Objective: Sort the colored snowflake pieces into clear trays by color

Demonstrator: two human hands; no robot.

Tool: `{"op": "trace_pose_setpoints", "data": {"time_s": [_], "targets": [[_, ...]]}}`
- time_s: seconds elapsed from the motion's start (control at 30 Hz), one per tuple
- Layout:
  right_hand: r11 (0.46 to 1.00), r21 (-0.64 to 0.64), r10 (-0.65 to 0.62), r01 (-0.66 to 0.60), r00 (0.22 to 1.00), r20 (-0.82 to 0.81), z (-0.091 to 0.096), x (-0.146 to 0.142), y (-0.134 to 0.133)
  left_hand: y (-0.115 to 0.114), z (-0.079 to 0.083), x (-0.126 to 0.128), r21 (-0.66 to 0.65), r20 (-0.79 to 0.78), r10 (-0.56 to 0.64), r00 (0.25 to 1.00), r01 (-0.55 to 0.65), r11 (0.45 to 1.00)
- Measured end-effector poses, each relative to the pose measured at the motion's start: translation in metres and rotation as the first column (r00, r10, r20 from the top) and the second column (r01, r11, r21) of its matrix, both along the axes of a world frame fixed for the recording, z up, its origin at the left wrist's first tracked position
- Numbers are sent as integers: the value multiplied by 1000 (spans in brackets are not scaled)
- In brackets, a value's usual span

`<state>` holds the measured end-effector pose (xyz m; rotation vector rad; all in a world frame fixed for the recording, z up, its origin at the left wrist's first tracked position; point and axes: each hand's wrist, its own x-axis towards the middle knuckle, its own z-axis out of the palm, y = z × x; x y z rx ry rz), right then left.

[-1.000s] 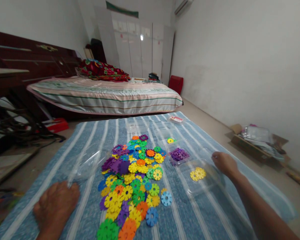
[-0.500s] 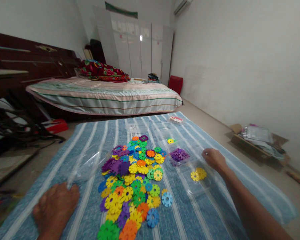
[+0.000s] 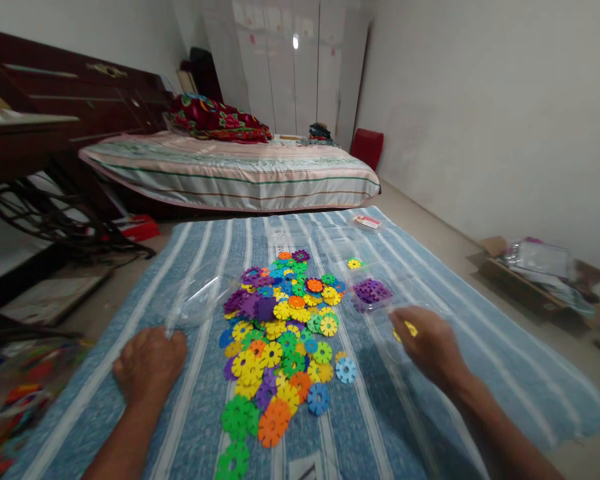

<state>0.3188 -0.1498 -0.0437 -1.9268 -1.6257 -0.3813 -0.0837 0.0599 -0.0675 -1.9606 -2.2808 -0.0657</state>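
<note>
My left hand (image 3: 150,363) lies low on the striped cloth at the left, fingers curled in, with the edge of a clear plastic bag (image 3: 205,290) between thumb and forefinger. My right hand (image 3: 427,343) is over a clear tray at the right, slightly blurred. Its fingers are bent together, and what they hold, if anything, is hidden. Parts of yellow notched discs (image 3: 411,328) show around the fingers. Just beyond, purple notched discs (image 3: 373,291) fill another clear compartment. Between the hands spreads a heap of colourful notched plastic discs (image 3: 280,327).
A blue striped cloth (image 3: 180,433) covers the work surface. A red-and-white label (image 3: 367,221) lies at its far edge. Behind stands a bed (image 3: 240,177). An open cardboard box (image 3: 545,283) sits on the floor at right; a sewing-machine stand (image 3: 55,207) is at left.
My right hand has moved left and inward, from beside the tray to over the yellow discs. My left hand keeps its place on the cloth. The view has tipped down slightly.
</note>
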Motion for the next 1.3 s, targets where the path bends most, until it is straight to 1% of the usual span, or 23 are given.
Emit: {"op": "trace_pose_setpoints", "data": {"time_s": [0.07, 0.13, 0.2, 0.3, 0.4, 0.57, 0.63, 0.7, 0.77, 0.83, 1.0, 1.13, 1.3], "targets": [[990, -24, 137, -136, 991, 6, -9, -32, -6, -2, 1, 1, 3, -2, 1, 1000, -1, 1000], [975, -64, 216, -214, 976, 19, -19, -60, -10, -4, 1, 3, 10, 3, -1, 1000, 1, 1000], [969, -64, 242, -239, 970, 37, -26, -78, -12, -5, 1, 3, 13, 6, -4, 1000, 4, 1000], [974, -32, 226, -224, 971, 84, -31, -90, -11, -8, 2, 4, 21, 7, -8, 1000, 8, 1000], [982, -24, 191, -189, 974, 121, -33, -85, -9, -9, 3, 4, 26, 17, -19, 1000, 18, 1000], [994, 83, 54, -68, 986, 157, -45, -63, -14, -6, 1, 2, 19, 37, -10, 999, 10, 1000], [998, 65, 2, -11, 991, 135, -50, -54, -19, -4, -1, 1, 27, 47, -2, 999, 1, 1000], [999, 28, -21, 18, 996, 87, -54, -47, -23, -3, -2, 1, 31, 52, 1, 999, -2, 1000], [1000, 19, -12, 11, 999, 41, -56, -41, -24, -2, -2, 0, 29, 50, 2, 999, -4, 1000], [999, 26, 25, -25, 1000, 14, -56, -36, -23, -2, -2, -1, 23, 46, -2, 999, 1, 1000], [992, 66, 106, -106, 994, 1, -56, -27, -14, -1, -3, -3, 23, 25, 10, 1000, -11, 1000], [990, 89, 105, -105, 994, 10, -60, -26, -10, 0, -3, -4, 36, 16, 2, 1000, -2, 999], [991, 81, 111, -110, 994, -6, -61, -26, -6, -1, -2, -3, 18, 0, 9, 1000, -9, 1000]]}}
